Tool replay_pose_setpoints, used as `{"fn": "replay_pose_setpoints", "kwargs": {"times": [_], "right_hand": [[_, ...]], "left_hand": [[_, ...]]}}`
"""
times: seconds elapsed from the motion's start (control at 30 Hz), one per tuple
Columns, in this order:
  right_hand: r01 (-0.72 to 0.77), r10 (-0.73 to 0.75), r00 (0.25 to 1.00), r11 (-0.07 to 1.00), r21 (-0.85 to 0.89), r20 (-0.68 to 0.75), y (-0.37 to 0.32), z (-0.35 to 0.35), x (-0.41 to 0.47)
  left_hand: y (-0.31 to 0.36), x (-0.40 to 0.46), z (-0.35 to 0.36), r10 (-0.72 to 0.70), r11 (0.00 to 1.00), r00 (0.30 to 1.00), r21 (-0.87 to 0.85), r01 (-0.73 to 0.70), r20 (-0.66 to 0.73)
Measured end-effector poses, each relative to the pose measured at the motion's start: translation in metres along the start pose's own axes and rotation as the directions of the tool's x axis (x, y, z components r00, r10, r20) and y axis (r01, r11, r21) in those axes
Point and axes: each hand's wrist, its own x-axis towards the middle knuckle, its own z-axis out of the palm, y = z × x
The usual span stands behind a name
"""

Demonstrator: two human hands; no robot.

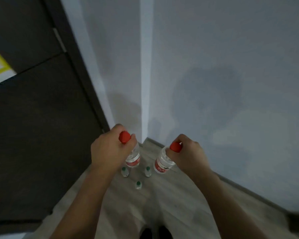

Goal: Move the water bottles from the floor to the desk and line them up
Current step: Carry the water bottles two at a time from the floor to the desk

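Observation:
My left hand [107, 149] grips a clear water bottle with a red cap and red label [133, 158] by its neck, held above the floor. My right hand [188, 154] grips a second red-capped bottle [162, 163] the same way, tilted a little to the left. Three smaller bottles with green caps stand on the grey wood floor below: one on the left [124, 171], one on the right [148, 171], one nearer me [138, 185]. The desk is out of view.
A dark door [34, 118] with a hinge fills the left side. Pale walls meet in a protruding corner [145, 83] just behind the bottles, with a skirting board [231, 185] along the right wall. My dark shoes [154, 232] show at the bottom edge.

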Motion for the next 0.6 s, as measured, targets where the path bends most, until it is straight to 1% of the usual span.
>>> {"fn": "replay_pose_setpoints", "kwargs": {"times": [0.13,0.27,0.33,0.43,0.6], "right_hand": [[-0.124,0.126,0.983,0.992,0.023,-0.134,0.036,-0.037,-0.021],[-0.235,0.246,0.924,0.969,0.074,-0.291,0.076,-0.080,-0.050],[-0.300,0.314,0.883,0.949,0.096,-0.349,0.099,-0.100,-0.069],[-0.387,0.411,0.798,0.910,0.148,-0.440,0.135,-0.130,-0.105],[-0.502,0.517,0.662,0.844,0.191,-0.543,0.187,-0.171,-0.178]], "left_hand": [[0.052,0.013,0.032,0.190,0.981,0.981,-0.038,-0.188,0.044],[0.114,0.008,0.067,0.358,0.933,0.922,-0.089,-0.348,0.149],[0.147,0.002,0.083,0.440,0.897,0.882,-0.125,-0.423,0.171],[0.201,-0.022,0.107,0.547,0.835,0.812,-0.201,-0.512,0.204],[0.283,-0.082,0.139,0.714,0.700,0.655,-0.298,-0.649,0.249]]}}
